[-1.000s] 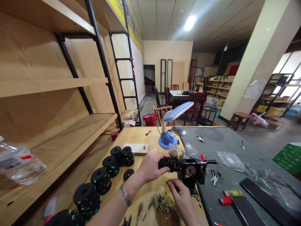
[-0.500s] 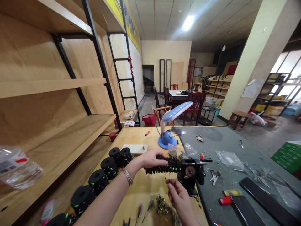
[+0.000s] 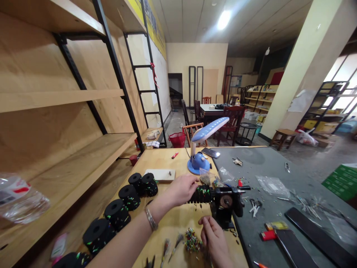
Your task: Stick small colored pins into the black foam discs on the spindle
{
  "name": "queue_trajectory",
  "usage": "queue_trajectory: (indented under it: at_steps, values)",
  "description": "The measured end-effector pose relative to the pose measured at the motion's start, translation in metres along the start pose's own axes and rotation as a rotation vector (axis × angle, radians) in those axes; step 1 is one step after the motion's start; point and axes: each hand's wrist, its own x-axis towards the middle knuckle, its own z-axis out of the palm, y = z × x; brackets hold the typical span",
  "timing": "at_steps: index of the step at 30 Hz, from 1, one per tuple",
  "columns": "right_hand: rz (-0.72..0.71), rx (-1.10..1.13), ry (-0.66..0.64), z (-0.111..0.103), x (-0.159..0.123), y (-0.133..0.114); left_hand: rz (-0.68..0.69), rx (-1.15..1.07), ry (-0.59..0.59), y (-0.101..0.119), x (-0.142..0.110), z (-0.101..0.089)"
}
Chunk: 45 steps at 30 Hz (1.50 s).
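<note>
A black ribbed foam roller [image 3: 202, 194] with green flecks lies sideways on the spindle of a dark hand-cranked winder [image 3: 226, 204]. My left hand [image 3: 182, 189], a silver bracelet at its wrist, is closed over the roller from above and hides its left end. Below the roller, my right hand [image 3: 213, 234] is closed in a pinch; anything between its fingertips is too small to make out. Small dangling pieces [image 3: 196, 206] hang under the roller. Beside the right hand sits a pile of multicoloured beads [image 3: 192, 240].
Several black flecked foam rolls [image 3: 117, 214] line the table's left edge. A blue desk lamp [image 3: 198, 162] stands behind the winder, near a phone [image 3: 211, 152]. Thin tools [image 3: 165, 251] lie in front. Lighters [image 3: 269, 236] and a long black strip [image 3: 309, 232] occupy the grey mat.
My left hand has shifted its grip on the roller, now covering its left end. My right hand has dropped slightly away from beneath it, still pinched.
</note>
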Motion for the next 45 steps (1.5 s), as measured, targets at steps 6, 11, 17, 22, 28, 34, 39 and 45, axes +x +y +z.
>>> queue_trajectory:
  at_steps: [6,11,17,22,28,34,39,45]
  values:
    - [0.025,0.006,-0.026,-0.002,0.001,0.004,0.024,0.126,0.065,0.012,-0.013,0.009]
    - [0.066,0.076,-0.036,0.005,0.007,0.005,-0.018,0.066,-0.099,0.0,0.0,0.002]
    - [0.039,0.091,-0.05,0.01,0.017,-0.001,-0.03,0.0,-0.27,-0.016,0.024,-0.006]
    - [0.023,0.095,-0.039,0.012,0.022,-0.003,-0.018,-0.012,-0.295,-0.013,0.031,-0.01]
    - [0.01,0.097,-0.036,0.012,0.024,-0.003,-0.073,0.128,-0.056,0.026,0.002,0.002]
    - [-0.023,0.086,-0.034,0.013,0.026,0.0,0.021,0.199,-0.007,0.022,-0.013,0.01]
    - [-0.05,0.092,-0.047,0.015,0.025,-0.002,-0.012,0.022,-0.197,-0.001,0.004,-0.003]
    - [-0.053,0.105,-0.07,0.014,0.029,-0.003,0.021,-0.031,-0.302,-0.01,0.024,-0.013]
